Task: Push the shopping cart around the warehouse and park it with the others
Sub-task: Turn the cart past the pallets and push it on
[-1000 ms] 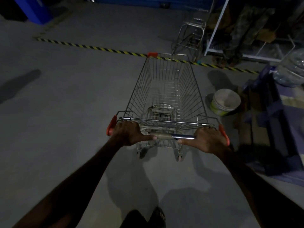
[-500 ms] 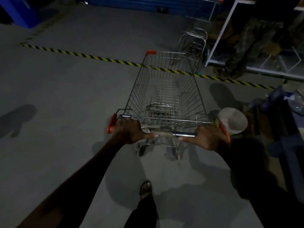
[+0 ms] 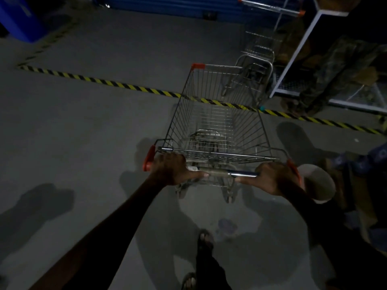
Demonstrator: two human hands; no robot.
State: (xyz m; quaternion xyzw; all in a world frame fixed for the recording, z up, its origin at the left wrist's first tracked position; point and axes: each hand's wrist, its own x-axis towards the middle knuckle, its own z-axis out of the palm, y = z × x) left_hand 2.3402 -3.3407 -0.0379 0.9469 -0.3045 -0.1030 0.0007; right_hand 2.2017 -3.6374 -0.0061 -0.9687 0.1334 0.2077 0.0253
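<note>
The left hand [image 3: 170,169] and the right hand [image 3: 270,177] are both wrapped tight around the handle bar of the silver wire shopping cart with red corners [image 3: 215,126]. The cart is pointing long-ways ahead and a little right, toward the other parked silver carts [image 3: 254,68] past the yellow-and-black striped floor line [image 3: 117,84]. The right hand is on that side. I cannot read any writing.

The single camera is sitting on my head, looking forward and steeply down along my arms, so I am seeing the scene from close above. It is taking in my left hand [image 3: 170,168], my right hand [image 3: 272,177] and the floor [image 3: 88,126] ahead.
</note>
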